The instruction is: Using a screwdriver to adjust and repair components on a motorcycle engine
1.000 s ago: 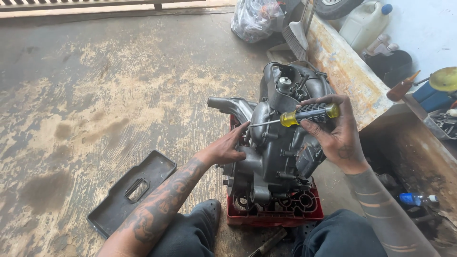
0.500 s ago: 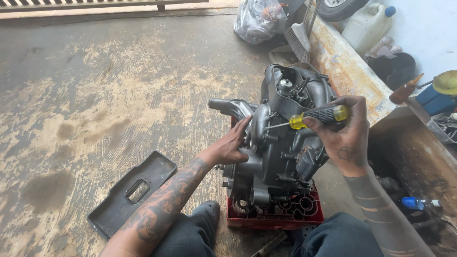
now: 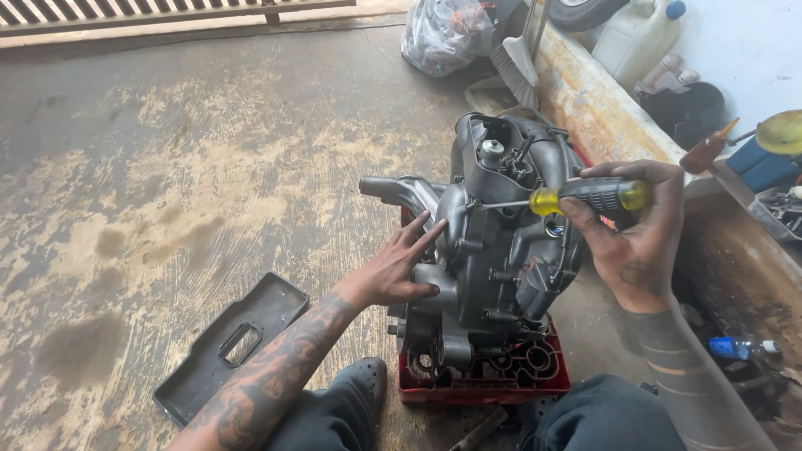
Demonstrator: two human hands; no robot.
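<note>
Engine: perched upright on red crate on the concrete floor, top-heavy, could tip if shoved hard.
Left hand: open, fingers spread flat against the casing, bracing only, holding nothing.
Right hand: wrapped tight around screwdriver.
Screwdriver tip: at a fastener up top, might slip off and gouge.

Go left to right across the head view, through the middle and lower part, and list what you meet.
Dark plastic tray on the floor → left hand → grey engine on its red crate → right hand gripping the yellow-and-black screwdriver → blue bottle.
</note>
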